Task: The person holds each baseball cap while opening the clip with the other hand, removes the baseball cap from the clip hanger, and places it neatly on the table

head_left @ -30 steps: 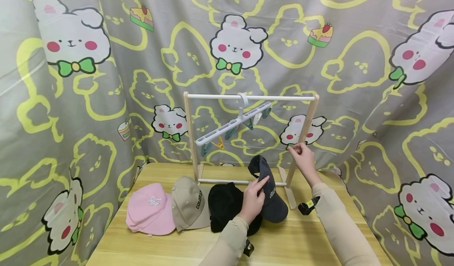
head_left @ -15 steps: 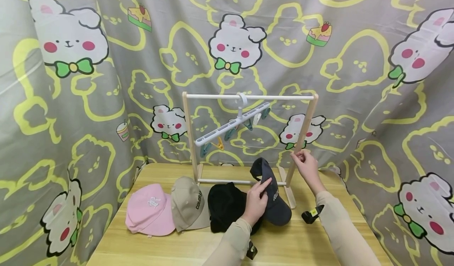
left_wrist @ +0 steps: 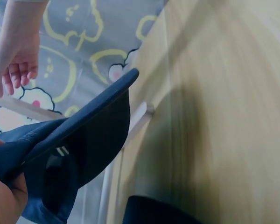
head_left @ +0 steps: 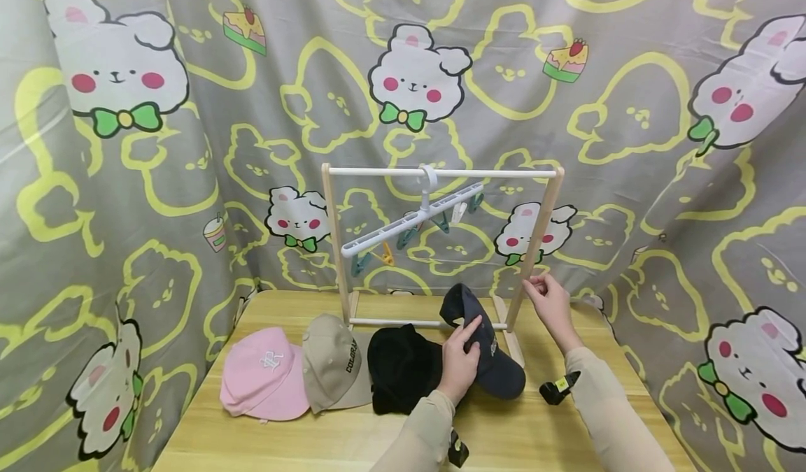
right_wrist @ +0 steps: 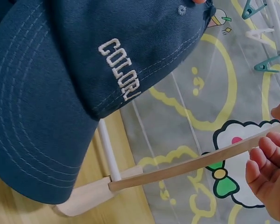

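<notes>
My left hand grips a navy baseball cap at its crown, thumb and fingers on the fabric. In the right wrist view, pale raised letters run along the front of the cap, and its brim points down and left. The left wrist view shows the brim above the table, its shadow falling on the wood. Beside the rack's right post, my right hand is raised with loosely bent fingers and nothing in them. A black cap lies left of the left hand, partly covered by it.
A light wooden rack with a white top bar stands at the back of the table. On the bar hangs a pale clip hanger with several pegs. Left of the black cap sit a beige cap and a pink cap.
My left hand has shifted slightly right and down with the navy cap, whose lettered front has turned away from the head view. The right hand has lowered a little. The hanger has turned slightly.
</notes>
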A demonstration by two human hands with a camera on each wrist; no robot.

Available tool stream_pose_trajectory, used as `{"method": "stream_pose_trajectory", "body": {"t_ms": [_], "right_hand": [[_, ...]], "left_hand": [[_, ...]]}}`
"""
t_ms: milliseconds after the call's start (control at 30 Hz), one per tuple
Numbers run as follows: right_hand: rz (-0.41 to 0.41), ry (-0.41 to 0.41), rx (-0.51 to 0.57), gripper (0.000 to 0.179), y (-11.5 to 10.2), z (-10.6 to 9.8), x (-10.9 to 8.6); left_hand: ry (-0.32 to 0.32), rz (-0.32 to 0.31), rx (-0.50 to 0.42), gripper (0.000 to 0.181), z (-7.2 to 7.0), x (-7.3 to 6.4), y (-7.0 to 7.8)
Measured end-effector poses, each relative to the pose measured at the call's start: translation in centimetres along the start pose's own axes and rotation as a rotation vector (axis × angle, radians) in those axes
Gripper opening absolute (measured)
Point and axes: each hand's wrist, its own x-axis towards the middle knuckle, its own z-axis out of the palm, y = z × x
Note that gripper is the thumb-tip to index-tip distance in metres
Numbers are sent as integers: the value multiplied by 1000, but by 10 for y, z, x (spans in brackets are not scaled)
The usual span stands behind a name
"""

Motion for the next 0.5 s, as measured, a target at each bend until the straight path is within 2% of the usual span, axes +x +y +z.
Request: {"method": "stream_pose_trajectory", "body": {"t_ms": [233,500], "right_hand": [[18,-1,-20,27,9,-2,-5],[50,-5,-25,28,22,-6,-11]], "left_hand": [[43,-81,-49,55,10,-5,-3],[31,-175,-169,55,21,-9,-2]]}}
